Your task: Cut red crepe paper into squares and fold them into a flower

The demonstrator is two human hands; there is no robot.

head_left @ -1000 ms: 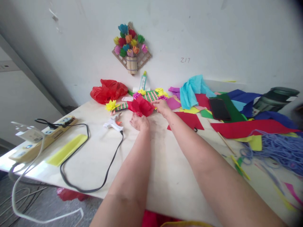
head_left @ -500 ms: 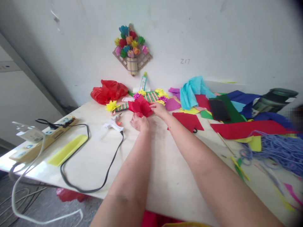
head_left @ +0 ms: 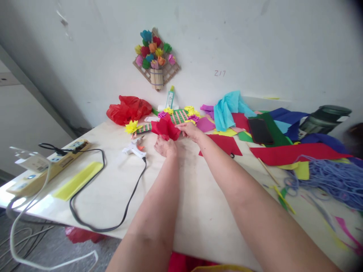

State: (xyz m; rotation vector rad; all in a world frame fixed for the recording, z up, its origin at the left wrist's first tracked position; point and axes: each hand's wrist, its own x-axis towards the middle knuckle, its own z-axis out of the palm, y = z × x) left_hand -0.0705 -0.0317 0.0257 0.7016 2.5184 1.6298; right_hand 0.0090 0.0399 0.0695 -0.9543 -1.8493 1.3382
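A red paper flower (head_left: pixel 166 127) is between my two hands, above the middle of the table. My left hand (head_left: pixel 166 146) grips its underside from the near side. At the flower's right edge, my right hand (head_left: pixel 189 130) pinches a petal between thumb and fingers. Behind the flower lies a green and pink woven strip piece (head_left: pixel 179 116) trimmed with yellow and purple paper flowers; the red petals hide part of it. A yellow paper flower (head_left: pixel 132 127) sits at its left end. Left of my left hand, a white glue gun (head_left: pixel 135 148) rests on the table.
A power strip (head_left: pixel 53 166) with cords lies along the left edge, beside a yellow paper strip (head_left: pixel 78 180). Coloured paper, a dark phone (head_left: pixel 260 131), a jar (head_left: pixel 326 120) and blue yarn (head_left: pixel 331 181) spread across the right. A red plastic bag (head_left: pixel 129 109) stands at the back.
My right hand's fingers have drawn closer together on the flower's right edge. The petals look slightly reshaped. The whole view has shifted a little.
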